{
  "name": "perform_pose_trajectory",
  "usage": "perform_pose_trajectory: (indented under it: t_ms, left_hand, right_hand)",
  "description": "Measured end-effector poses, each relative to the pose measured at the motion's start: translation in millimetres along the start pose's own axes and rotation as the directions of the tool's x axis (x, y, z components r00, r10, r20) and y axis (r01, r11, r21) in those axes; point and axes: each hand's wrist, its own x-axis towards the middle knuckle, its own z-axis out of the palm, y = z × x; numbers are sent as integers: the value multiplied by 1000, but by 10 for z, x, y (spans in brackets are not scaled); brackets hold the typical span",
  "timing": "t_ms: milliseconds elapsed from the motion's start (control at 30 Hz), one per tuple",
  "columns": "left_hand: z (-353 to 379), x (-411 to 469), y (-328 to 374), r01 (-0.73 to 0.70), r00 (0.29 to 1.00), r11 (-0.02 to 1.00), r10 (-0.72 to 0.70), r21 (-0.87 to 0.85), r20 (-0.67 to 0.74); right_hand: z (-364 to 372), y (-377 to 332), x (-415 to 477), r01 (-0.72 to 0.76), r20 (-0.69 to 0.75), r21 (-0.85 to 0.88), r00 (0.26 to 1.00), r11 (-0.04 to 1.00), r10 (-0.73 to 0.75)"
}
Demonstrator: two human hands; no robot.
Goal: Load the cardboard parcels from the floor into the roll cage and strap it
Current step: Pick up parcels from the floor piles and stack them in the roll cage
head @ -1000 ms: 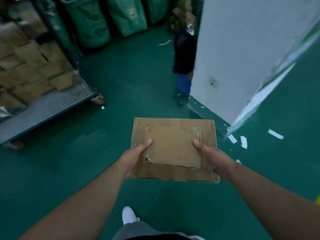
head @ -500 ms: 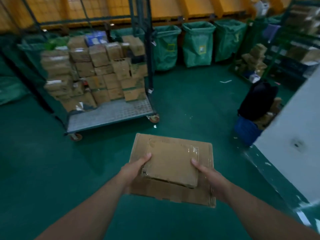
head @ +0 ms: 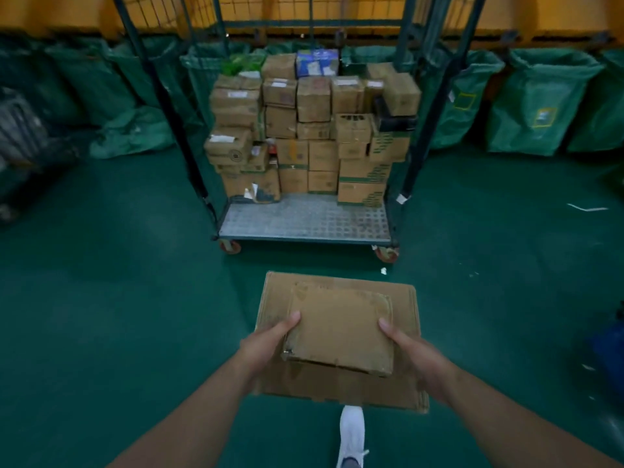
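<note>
We stand on a dark green floor (head: 101, 298) in a storage room with a yellow wall (head: 50, 11) at the far side. A row of green bags (head: 540, 106) stands along this wall. In front of us is the cage (head: 304, 224), on wheels, with its front side open. Many boxes (head: 314, 130) are stacked at the back of its metal platform, and the front part of the platform is bare. A black strap (head: 408, 184) hangs down at the right post of the cage. Some small white scraps lie on the floor.

We hold two parcels in the air, in front of the cage and apart from it. The big parcel (head: 277, 292) is flat, and the small parcel (head: 341, 329) lies on top of it. Our left hand (head: 266, 346) grips the left side of the pair, and its thumb (head: 287, 324) presses on the top of the small parcel. Our right hand (head: 415, 359) grips the right side in the same way. The other fingers are hidden under the big parcel. A white shoe (head: 351, 430) shows below the parcels.
</note>
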Motion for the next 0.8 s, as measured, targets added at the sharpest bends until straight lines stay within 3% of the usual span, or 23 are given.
perform_pose_trajectory:
  t_ms: [200, 633, 800]
  left_hand:
    - [-374, 1036, 681, 89, 987, 996, -91, -19, -134]
    - [-1878, 2653, 2446, -3, 974, 985, -36, -170, -225]
    - [-2639, 3342, 3218, -13, 974, 991, -16, -130, -225]
  right_hand:
    - [188, -888, 1304, 3, 64, -98, 998, 995, 3]
    - [1531, -3236, 3307, 81, 237, -197, 971, 977, -33]
    - [2147, -3896, 3969, 67, 165, -189, 986, 980, -36]
